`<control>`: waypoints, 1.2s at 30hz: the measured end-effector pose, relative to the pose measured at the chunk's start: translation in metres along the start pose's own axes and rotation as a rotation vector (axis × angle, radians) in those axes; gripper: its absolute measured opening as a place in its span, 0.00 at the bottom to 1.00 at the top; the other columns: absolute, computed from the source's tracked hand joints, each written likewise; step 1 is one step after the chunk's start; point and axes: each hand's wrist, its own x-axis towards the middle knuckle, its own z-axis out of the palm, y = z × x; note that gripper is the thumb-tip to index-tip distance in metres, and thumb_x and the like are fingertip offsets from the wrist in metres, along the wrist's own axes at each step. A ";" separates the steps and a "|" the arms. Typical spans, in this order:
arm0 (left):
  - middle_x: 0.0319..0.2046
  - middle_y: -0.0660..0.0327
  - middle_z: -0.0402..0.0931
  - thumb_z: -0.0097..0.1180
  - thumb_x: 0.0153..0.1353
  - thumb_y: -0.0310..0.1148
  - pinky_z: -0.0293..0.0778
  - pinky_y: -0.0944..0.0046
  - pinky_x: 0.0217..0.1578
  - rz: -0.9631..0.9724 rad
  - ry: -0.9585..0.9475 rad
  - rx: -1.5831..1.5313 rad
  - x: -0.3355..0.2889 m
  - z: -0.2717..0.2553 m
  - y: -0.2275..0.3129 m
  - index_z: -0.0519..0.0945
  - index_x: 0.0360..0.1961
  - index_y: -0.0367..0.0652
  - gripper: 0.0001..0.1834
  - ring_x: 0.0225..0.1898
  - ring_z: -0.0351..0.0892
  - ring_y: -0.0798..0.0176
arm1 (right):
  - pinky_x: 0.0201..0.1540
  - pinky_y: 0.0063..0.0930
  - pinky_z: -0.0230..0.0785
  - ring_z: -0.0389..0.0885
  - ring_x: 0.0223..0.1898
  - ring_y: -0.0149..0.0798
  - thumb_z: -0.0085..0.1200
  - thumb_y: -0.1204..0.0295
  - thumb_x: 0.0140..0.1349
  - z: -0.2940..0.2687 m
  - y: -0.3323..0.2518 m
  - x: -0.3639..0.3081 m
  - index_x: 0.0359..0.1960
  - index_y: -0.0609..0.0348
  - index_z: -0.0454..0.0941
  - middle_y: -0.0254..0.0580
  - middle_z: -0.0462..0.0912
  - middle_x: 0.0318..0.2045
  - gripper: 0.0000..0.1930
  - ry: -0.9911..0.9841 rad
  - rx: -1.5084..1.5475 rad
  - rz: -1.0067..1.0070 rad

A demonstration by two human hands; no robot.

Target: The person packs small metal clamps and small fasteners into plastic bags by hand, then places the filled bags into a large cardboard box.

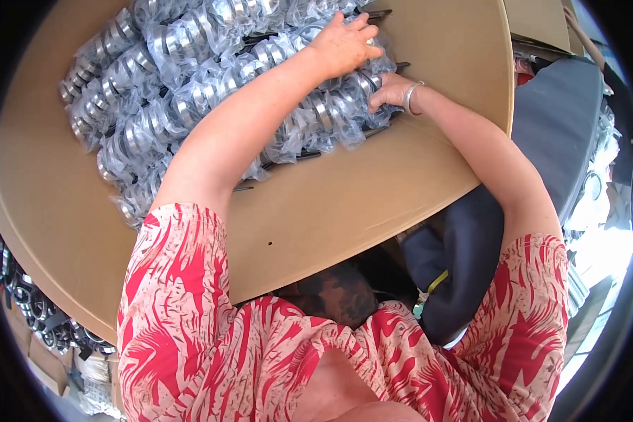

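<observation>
Several rows of shiny metal rings in clear plastic wrap (155, 123) lie side by side on a brown cardboard surface (316, 218). Dark thin strip ends (309, 155) poke out from between and under the rows. Over the right end of the upper rows, my left hand (343, 46) rests with its fingers spread on the plastic. My right hand (392, 92), a silver bangle at its wrist, curls round the end of a row of wrapped rings (352, 91) just below. Its thumb shows against the plastic, while its other fingers are partly hidden.
A dark grey padded panel (559, 133) stands at the right, beside bright plastic-wrapped items (601, 186). Loose dark and metal rings (39, 302) lie below the cardboard's left edge. A dark blue cloth-covered thing (464, 260) is under the near edge. Part of another person's arm (585, 35) shows at the upper right.
</observation>
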 end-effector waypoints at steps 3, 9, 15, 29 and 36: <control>0.48 0.62 0.66 0.51 0.51 0.33 0.59 0.42 0.52 -0.056 -0.013 0.001 -0.002 0.003 -0.003 0.74 0.46 0.63 0.18 0.61 0.56 0.55 | 0.35 0.28 0.67 0.74 0.29 0.34 0.63 0.76 0.28 0.000 0.004 0.002 0.25 0.60 0.77 0.36 0.78 0.26 0.16 0.005 0.004 -0.024; 0.48 0.62 0.66 0.47 0.53 0.31 0.60 0.43 0.50 -0.052 0.006 0.035 -0.002 -0.008 -0.002 0.75 0.45 0.64 0.19 0.60 0.57 0.55 | 0.36 0.26 0.67 0.73 0.28 0.31 0.62 0.77 0.28 0.000 0.009 0.008 0.28 0.57 0.74 0.32 0.77 0.25 0.18 -0.007 0.032 -0.094; 0.50 0.62 0.65 0.46 0.54 0.31 0.60 0.43 0.51 -0.067 -0.010 0.060 -0.002 -0.005 -0.001 0.74 0.46 0.65 0.19 0.60 0.56 0.54 | 0.45 0.27 0.66 0.75 0.37 0.33 0.66 0.79 0.30 -0.009 0.011 0.015 0.39 0.58 0.73 0.34 0.79 0.33 0.27 -0.198 0.152 -0.004; 0.47 0.62 0.66 0.47 0.53 0.29 0.62 0.46 0.48 -0.093 -0.017 0.057 -0.003 -0.006 -0.002 0.73 0.47 0.65 0.21 0.59 0.58 0.56 | 0.51 0.29 0.63 0.73 0.43 0.33 0.68 0.80 0.32 -0.007 0.023 0.020 0.49 0.56 0.69 0.34 0.78 0.40 0.35 -0.177 0.109 -0.030; 0.52 0.61 0.65 0.47 0.53 0.31 0.54 0.40 0.53 -0.081 0.218 -0.013 -0.010 0.004 -0.007 0.76 0.43 0.59 0.16 0.59 0.58 0.53 | 0.53 0.29 0.62 0.73 0.46 0.36 0.68 0.80 0.31 -0.007 0.015 0.021 0.49 0.60 0.69 0.38 0.77 0.43 0.36 -0.206 0.158 0.033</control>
